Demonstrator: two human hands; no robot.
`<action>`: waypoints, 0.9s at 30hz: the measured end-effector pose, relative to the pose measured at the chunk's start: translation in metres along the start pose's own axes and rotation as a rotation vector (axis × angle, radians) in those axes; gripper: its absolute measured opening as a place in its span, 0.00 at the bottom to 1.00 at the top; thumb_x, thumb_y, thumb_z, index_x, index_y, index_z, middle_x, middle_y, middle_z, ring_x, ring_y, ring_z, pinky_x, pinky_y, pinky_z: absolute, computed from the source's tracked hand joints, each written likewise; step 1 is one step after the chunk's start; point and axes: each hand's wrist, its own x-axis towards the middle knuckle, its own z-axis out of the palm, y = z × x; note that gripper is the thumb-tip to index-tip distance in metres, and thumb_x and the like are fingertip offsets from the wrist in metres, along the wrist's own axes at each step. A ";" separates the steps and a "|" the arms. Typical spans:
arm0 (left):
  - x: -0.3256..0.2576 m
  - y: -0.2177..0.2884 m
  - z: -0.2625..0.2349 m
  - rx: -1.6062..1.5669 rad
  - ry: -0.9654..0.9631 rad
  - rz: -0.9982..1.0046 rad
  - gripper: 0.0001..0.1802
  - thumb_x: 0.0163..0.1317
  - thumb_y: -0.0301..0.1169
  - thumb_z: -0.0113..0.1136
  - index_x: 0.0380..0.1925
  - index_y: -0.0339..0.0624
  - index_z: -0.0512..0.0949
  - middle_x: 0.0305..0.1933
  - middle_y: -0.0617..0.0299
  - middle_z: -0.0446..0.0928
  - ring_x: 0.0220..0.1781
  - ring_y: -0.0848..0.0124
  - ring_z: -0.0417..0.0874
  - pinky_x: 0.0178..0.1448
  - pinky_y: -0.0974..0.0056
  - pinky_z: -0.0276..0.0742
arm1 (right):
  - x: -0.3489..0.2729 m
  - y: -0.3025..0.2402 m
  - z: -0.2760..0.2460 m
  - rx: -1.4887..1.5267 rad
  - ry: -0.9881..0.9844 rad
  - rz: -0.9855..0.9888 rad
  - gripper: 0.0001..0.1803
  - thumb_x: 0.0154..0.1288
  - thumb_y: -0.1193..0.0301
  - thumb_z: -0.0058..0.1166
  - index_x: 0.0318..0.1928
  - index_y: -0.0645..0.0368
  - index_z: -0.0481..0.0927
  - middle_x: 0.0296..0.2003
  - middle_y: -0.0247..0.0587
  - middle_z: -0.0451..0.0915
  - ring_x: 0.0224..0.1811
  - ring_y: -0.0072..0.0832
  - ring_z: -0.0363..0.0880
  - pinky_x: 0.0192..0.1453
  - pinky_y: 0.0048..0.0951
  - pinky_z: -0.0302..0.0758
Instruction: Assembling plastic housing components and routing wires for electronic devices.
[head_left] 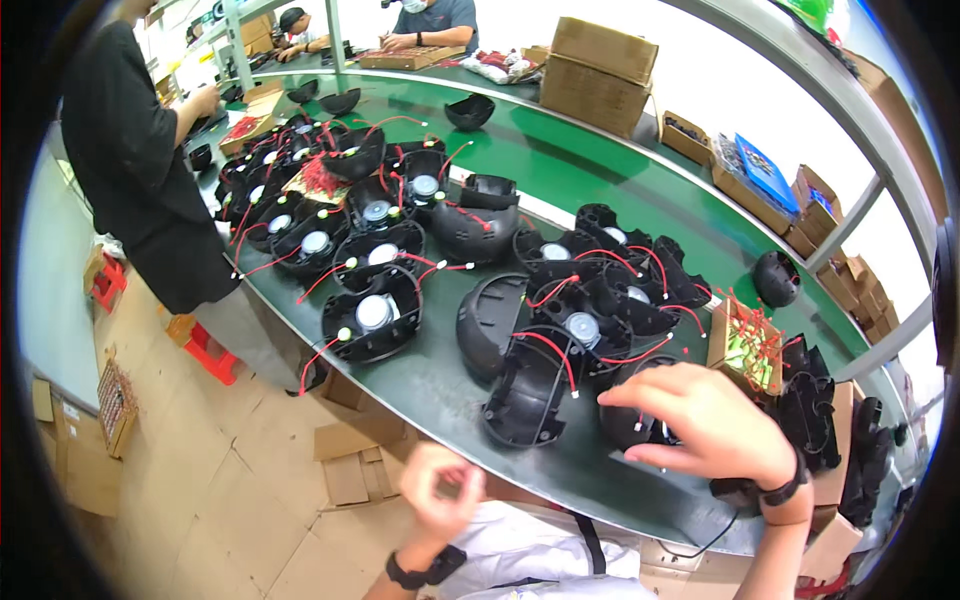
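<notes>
A worker's right hand (705, 420) rests fingers-down on a black domed plastic housing (632, 420) at the near edge of a green conveyor belt (560, 165), gripping its top. The left hand (440, 487) hovers off the belt over the worker's lap, fingers loosely curled; whether it holds anything cannot be told. Just left of the right hand lies an open black shell (525, 400) trailing a red wire (552, 350). Just beyond the right hand sits a small cardboard box (745, 345) of red-wired parts. Farther up the belt, black speaker housings (372, 315) with silver drivers crowd together beside a standing person in black (140, 160).
</notes>
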 end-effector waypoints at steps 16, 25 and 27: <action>0.102 -0.148 -0.045 0.179 0.284 -0.141 0.35 0.64 0.44 0.63 0.62 0.32 0.66 0.49 0.49 0.79 0.42 0.61 0.80 0.50 0.62 0.74 | -0.102 -0.034 0.118 0.174 0.444 0.133 0.19 0.46 0.75 0.66 0.42 0.59 0.81 0.43 0.44 0.81 0.47 0.42 0.79 0.54 0.39 0.74; 0.086 -0.092 -0.082 -0.048 0.458 -0.254 0.34 0.70 0.44 0.55 0.65 0.27 0.63 0.65 0.47 0.67 0.65 0.62 0.69 0.70 0.59 0.61 | -0.132 -0.029 0.118 0.227 0.634 0.133 0.17 0.48 0.74 0.67 0.41 0.60 0.80 0.40 0.42 0.82 0.44 0.41 0.80 0.51 0.39 0.74; 0.070 -0.040 -0.086 0.054 0.461 -0.393 0.34 0.69 0.44 0.55 0.67 0.31 0.61 0.67 0.49 0.63 0.67 0.62 0.66 0.71 0.59 0.60 | -0.134 -0.028 0.124 0.261 0.712 0.186 0.15 0.47 0.76 0.66 0.39 0.60 0.81 0.39 0.42 0.83 0.44 0.41 0.81 0.50 0.39 0.76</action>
